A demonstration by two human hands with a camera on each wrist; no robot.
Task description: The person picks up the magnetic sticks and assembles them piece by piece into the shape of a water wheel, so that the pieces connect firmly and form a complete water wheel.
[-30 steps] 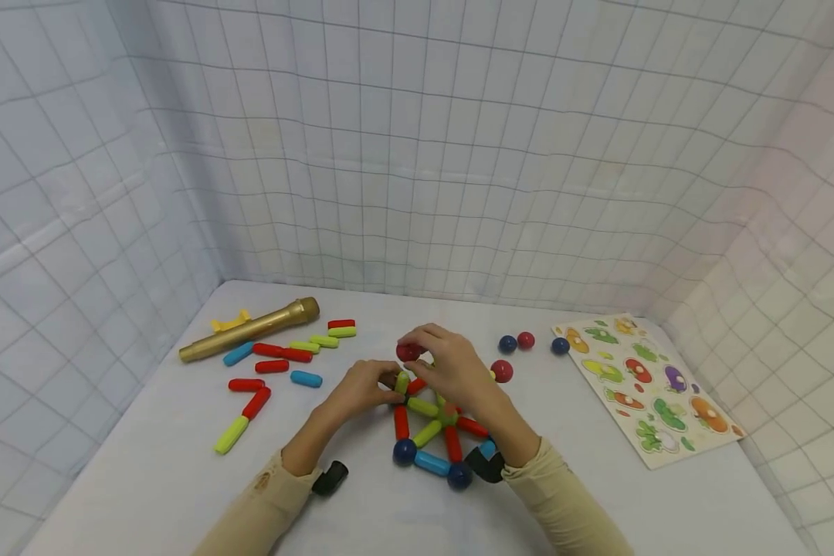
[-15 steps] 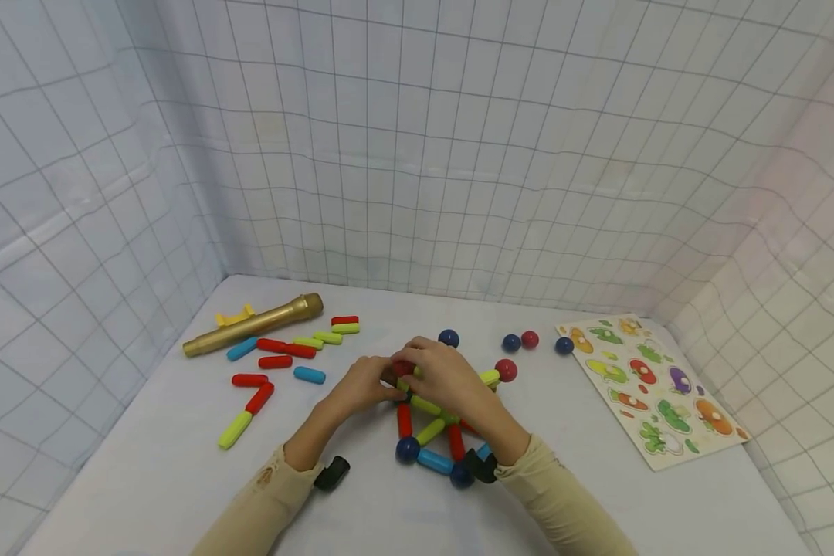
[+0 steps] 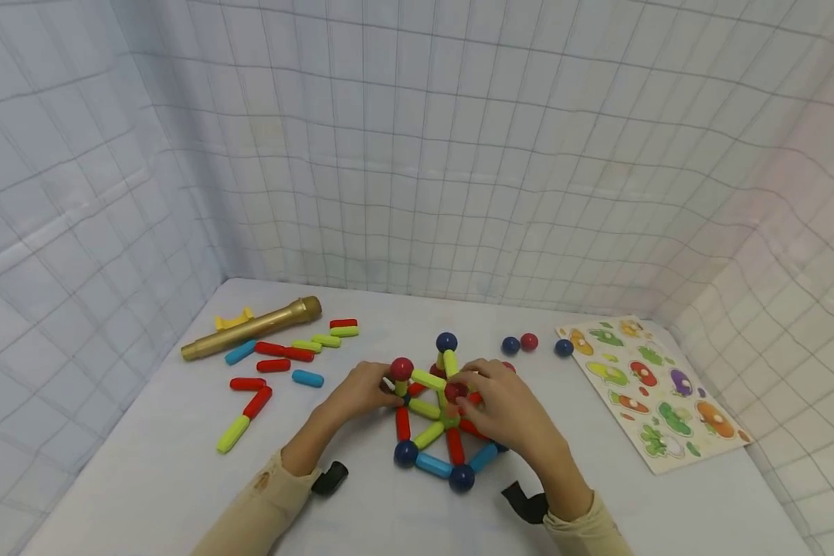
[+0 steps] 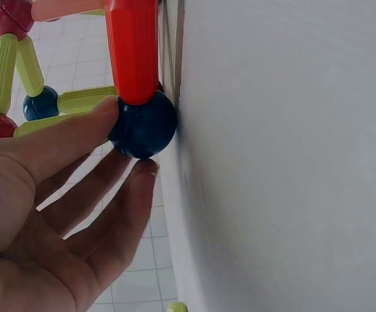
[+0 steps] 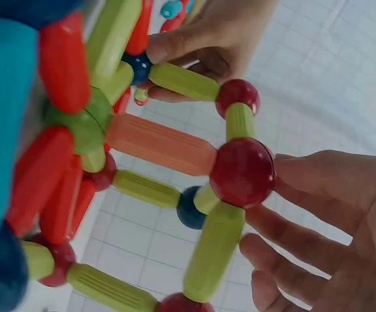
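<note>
A ball-and-stick model of magnetic rods and balls stands mid-table. My left hand (image 3: 361, 390) pinches the dark blue ball (image 4: 144, 127) at its left base corner. Above that corner, a red ball (image 3: 401, 369) tops an upright yellow-green rod. My right hand (image 3: 510, 409) has its thumb and fingertips on the central red ball (image 5: 243, 172). That ball sits on an upright orange rod (image 5: 162, 144), which rises from the green hub ball (image 5: 80, 120). Yellow-green rods (image 5: 214, 252) link the central ball to other balls at the top.
Loose red, blue and yellow-green rods (image 3: 273, 365) lie at the left, near a gold microphone (image 3: 253, 328) and a yellow piece (image 3: 233, 320). Spare blue and red balls (image 3: 510, 345) lie behind right. A vegetable picture board (image 3: 656, 394) is at the right, against a grid-patterned wall (image 3: 417, 154).
My right hand brought a red ball down onto the left upright rod, let go of it, and moved right to the central red ball. My left hand has stayed at the left base corner.
</note>
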